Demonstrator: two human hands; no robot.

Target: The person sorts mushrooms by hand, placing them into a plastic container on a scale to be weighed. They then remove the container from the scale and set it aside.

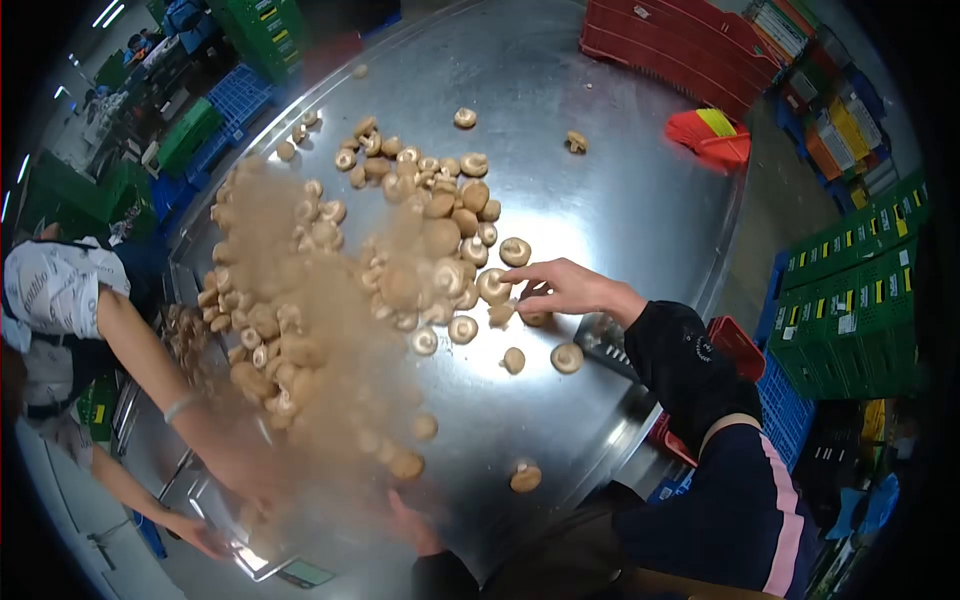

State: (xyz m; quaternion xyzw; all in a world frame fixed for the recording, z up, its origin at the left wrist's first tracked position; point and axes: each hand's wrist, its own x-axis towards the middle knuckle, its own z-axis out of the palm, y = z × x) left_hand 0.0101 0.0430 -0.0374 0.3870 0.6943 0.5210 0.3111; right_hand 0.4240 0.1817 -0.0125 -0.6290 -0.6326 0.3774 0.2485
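Observation:
Brown-capped mushrooms [441, 238] lie in a wide heap on the steel table [620, 450], with a few scattered singly. My right hand [570, 287] is at the heap's right edge, thumb and fingers closed around a small mushroom [502, 313]. Its index fingertip overlaps a pale, upturned mushroom [492, 287]. Single mushrooms [566, 358] sit just below this hand. Near the front of the table is my left hand [412, 522], smeared and low in view, close to a lone mushroom [406, 465]. A brown blur hides part of the heap's middle.
On the left, a co-worker's arm [150, 355] reaches toward a metal tray [252, 572]; another hand [200, 535] is beside it. A red crate [680, 45] stands at the far edge, near a red bag [708, 140]. Green crates [850, 300] are stacked right.

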